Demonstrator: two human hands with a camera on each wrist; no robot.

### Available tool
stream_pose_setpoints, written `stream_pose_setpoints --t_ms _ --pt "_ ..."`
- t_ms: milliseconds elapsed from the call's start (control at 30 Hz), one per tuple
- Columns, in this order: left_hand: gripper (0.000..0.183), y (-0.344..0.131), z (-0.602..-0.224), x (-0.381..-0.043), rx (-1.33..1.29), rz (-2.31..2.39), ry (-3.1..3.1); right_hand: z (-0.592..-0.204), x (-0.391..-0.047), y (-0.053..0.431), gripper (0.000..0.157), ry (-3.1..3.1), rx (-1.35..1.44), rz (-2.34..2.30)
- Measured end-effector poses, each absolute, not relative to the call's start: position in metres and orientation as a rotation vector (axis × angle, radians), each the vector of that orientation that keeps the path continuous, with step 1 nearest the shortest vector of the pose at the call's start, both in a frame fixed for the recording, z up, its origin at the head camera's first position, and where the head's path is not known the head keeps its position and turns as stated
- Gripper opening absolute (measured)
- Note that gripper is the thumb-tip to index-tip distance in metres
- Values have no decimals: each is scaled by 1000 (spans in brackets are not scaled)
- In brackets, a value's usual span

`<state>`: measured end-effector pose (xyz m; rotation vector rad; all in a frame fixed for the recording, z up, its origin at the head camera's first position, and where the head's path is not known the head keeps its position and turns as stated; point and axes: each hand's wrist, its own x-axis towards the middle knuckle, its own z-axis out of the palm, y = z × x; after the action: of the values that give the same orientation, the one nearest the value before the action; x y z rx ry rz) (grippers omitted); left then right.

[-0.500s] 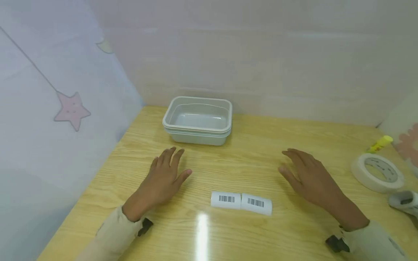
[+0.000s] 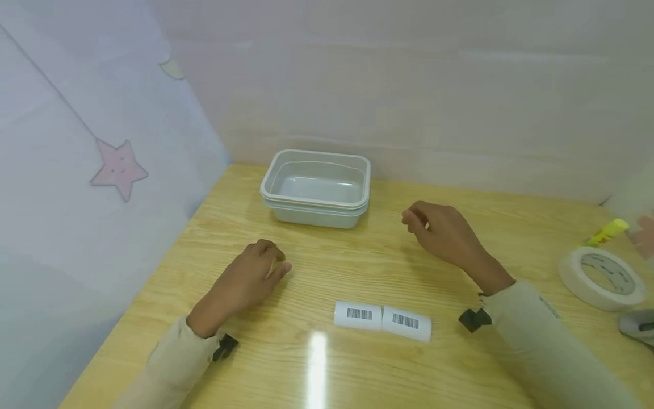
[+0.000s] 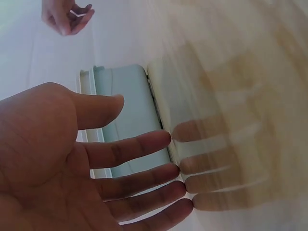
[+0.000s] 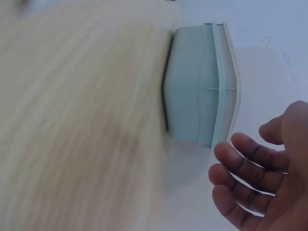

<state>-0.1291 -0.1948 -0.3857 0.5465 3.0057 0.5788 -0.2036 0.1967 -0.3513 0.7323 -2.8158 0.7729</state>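
Two nested plastic tubs (image 2: pixel 322 218), a whitish one inside a pale blue-green one, sit at the back of the table. My left hand (image 2: pixel 242 284) is in front of their left side, holding nothing. In the left wrist view its fingers (image 3: pixel 144 144) are nearly straight, with the tips right at the tabletop. My right hand (image 2: pixel 444 233) hovers to the right of the tubs, its fingers loosely bent around nothing. The right wrist view shows those fingers (image 4: pixel 245 168) apart from the tub rim. Two white rolls (image 2: pixel 357 315) with barcodes lie end to end nearer me, between the forearms.
Toward the right edge lies a roll of white tape (image 2: pixel 577 278), with a yellow tube (image 2: pixel 608 232) behind it. A grey-white object (image 2: pixel 631 326), partly cut off, is in front of the tape. Walls with hanging sheets border the table at the back and left.
My right hand has moved forward and left toward the tubs, and its fingers have bent more. The left hand stays nearly in place, with its fingers slightly more bent.
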Motion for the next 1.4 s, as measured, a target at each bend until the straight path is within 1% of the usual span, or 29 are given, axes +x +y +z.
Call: stream_pose_setpoints --t_ms 167,233,400,467,567,733,867,1033,1100,1200,1300,1400 --pt "41 -202 -383 -144 517 733 3009 -346 -228 171 40 -2833 642 1006" --pt "44 -206 -383 -155 472 854 3015 -345 -236 162 43 -2846 618 1071" --pt "70 -218 -391 -188 391 1184 2991 -346 -250 150 52 -2877 574 1152" --pt "80 -220 -394 -200 399 1262 2962 -348 -253 148 55 -2878 570 1167" --pt "85 -218 -395 -217 441 1318 2910 -350 -255 149 57 -2883 563 1184" --pt "84 -214 -397 -239 592 1330 2877 -353 -256 150 56 -2907 517 1192" --pt "82 -212 -396 -250 686 1284 2880 -354 -256 150 57 -2922 489 1198" --pt "79 -210 -397 -262 870 1294 2815 -353 -255 151 61 -2933 492 1204" --pt "80 -209 -398 -266 916 1292 2793 -353 -256 151 63 -2941 500 1191" --pt "86 -211 -398 -266 821 1168 2865 -355 -256 151 63 -2947 504 1185" --pt "93 -215 -397 -264 696 980 2944 -355 -257 149 57 -2939 511 1199" --pt "93 -219 -394 -263 699 931 2951 -355 -258 146 51 -2926 512 1210"
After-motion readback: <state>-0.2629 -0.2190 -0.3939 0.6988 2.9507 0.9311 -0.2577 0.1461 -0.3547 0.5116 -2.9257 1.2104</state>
